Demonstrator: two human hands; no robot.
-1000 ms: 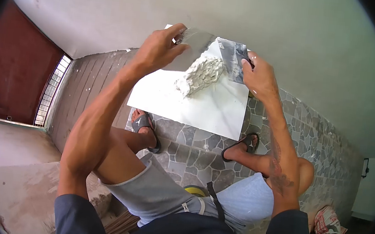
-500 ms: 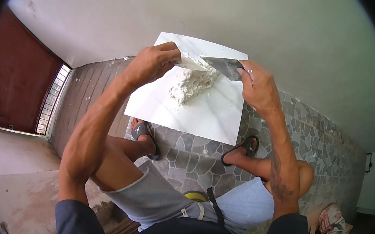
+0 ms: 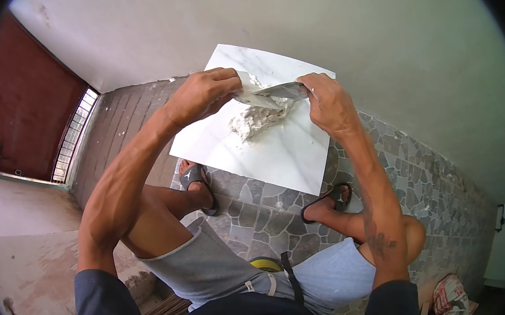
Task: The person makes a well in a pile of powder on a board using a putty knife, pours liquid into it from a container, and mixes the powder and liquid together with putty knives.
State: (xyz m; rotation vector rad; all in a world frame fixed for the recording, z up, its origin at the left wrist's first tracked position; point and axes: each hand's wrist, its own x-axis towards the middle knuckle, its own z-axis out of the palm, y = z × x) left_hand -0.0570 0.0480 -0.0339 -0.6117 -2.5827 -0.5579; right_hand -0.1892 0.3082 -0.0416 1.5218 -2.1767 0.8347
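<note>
A white, marble-patterned board (image 3: 264, 160) carries a lumpy heap of wet whitish putty (image 3: 255, 121). Over the heap, my left hand (image 3: 207, 91) is closed on a flat putty-smeared scraper (image 3: 258, 100). From the other side my right hand (image 3: 329, 103) grips a grey metal putty knife (image 3: 282, 89), thumb and fingers pinching its near end. The two blades meet above the putty, the grey one crossing over the smeared one. Both handles are hidden or too small to make out.
Stone-patterned floor tiles (image 3: 264, 220) lie under the board and around my sandalled feet. A plain wall (image 3: 292, 14) rises just beyond the board. At left is a dark red door (image 3: 19, 96); at lower right lies a crumpled printed sack (image 3: 451, 301).
My right hand has moved left and inward, bringing its putty knife across the scraper. My left hand has shifted slightly down and tilted its blade.
</note>
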